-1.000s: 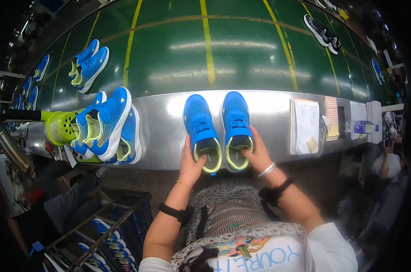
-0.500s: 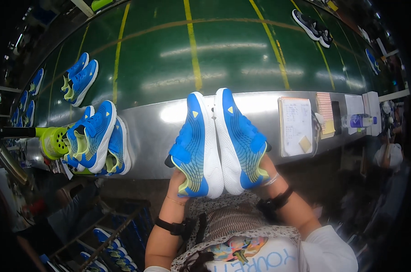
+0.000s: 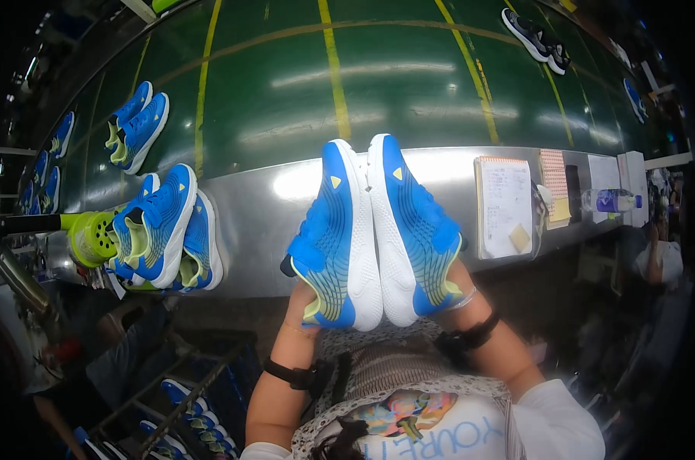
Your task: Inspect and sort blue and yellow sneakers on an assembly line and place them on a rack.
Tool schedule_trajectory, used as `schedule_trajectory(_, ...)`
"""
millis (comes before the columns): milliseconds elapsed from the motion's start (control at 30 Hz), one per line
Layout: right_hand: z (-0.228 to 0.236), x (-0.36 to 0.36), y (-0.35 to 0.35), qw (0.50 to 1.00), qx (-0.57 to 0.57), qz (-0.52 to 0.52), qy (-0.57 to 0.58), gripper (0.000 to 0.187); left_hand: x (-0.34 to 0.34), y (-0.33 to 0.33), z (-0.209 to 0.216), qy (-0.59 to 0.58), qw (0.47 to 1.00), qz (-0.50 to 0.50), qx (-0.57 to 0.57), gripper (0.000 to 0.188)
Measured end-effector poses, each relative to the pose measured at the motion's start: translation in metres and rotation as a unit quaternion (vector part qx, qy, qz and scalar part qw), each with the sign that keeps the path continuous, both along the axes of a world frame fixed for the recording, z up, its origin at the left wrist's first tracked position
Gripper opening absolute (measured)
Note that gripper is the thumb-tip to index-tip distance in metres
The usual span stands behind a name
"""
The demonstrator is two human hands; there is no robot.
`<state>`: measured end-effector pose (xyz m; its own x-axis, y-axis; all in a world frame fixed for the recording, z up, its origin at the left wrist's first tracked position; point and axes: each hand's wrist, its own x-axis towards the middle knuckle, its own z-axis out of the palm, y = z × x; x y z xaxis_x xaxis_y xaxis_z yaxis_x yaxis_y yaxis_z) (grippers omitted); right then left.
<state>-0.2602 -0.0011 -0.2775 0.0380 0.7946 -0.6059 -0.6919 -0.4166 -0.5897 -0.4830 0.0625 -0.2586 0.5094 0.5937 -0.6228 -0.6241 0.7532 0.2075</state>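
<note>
My left hand (image 3: 303, 297) is tucked into the opening of a blue sneaker (image 3: 331, 222) with a white sole, lime lining and a strap. On the other side, my right hand (image 3: 459, 282) goes into the matching blue sneaker (image 3: 416, 222). Both sneakers point away from me, soles turned towards each other and touching along the heels, with a narrow gap further up. A small pale yellow triangle marks each toe. The fingers of both hands are hidden by the shoes.
A metal ledge (image 3: 259, 253) runs before a green conveyor belt (image 3: 263, 100). More blue sneakers (image 3: 159, 226) are stacked at left near a lime perforated holder (image 3: 92, 239). Right are a notebook (image 3: 503, 207) and a bottle (image 3: 612, 201). Dark shoes (image 3: 535, 42) sit farther off.
The pair of sneakers in my hands has shifted slightly away from me, and the right one has turned a little. The view has moved slightly.
</note>
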Motion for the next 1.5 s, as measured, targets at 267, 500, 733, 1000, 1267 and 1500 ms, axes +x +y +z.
schedule_trajectory(267, 0.009, 0.007, 0.005, 0.997, 0.044, 0.008, 0.066, 0.046, -0.019, -0.007, -0.016, 0.061, 0.996, 0.003, 0.060, 0.030)
schedule_trajectory(500, 0.012, 0.011, 0.012, 0.985, 0.166, 0.038, -0.019, 0.059, -0.015, 0.010, 0.003, 0.067, 0.987, -0.013, 0.143, 0.037)
schedule_trajectory(733, 0.008, 0.002, 0.000, 0.942, 0.204, 0.057, -0.262, 0.080, -0.005, 0.002, -0.005, 0.253, 0.912, -0.038, 0.320, 0.059)
schedule_trajectory(1000, 0.015, 0.000, 0.003, 0.887, 0.276, 0.057, -0.365, 0.080, -0.009, -0.004, -0.032, 0.304, 0.864, -0.069, 0.395, 0.084)
schedule_trajectory(1267, 0.017, 0.002, -0.003, 0.832, 0.270, 0.055, -0.481, 0.072, -0.008, -0.001, -0.031, 0.355, 0.751, -0.063, 0.553, 0.084)
schedule_trajectory(1500, 0.021, 0.006, -0.003, 0.797, 0.270, 0.046, -0.538, 0.068, -0.006, 0.002, -0.024, 0.390, 0.765, -0.078, 0.506, 0.075)
